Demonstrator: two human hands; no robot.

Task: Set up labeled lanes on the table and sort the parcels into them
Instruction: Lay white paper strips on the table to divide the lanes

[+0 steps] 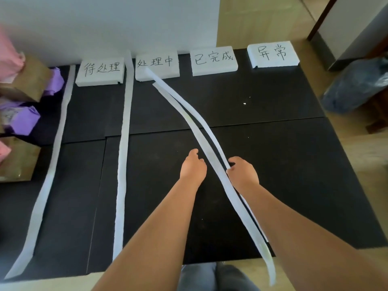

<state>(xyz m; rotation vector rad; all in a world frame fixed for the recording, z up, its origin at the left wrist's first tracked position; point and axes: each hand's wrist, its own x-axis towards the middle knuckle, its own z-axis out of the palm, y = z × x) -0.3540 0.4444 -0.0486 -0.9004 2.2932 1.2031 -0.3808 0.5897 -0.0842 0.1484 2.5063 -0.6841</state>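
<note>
Fingers of the right hand (pixel 243 174) pinch a white strip (pixel 210 128) at centre frame, seemingly the next lane divider, while the left hand (pixel 193 166) hovers loosely curled, empty.

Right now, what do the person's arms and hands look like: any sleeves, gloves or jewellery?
Both forearms are bare up to the frame edge: no sleeves show. The left hand and right hand wear no gloves, and no watch, ring or band is visible.

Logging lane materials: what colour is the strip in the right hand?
White; the strip, pinched by the right hand, stands out against the black table. Head view.
</note>
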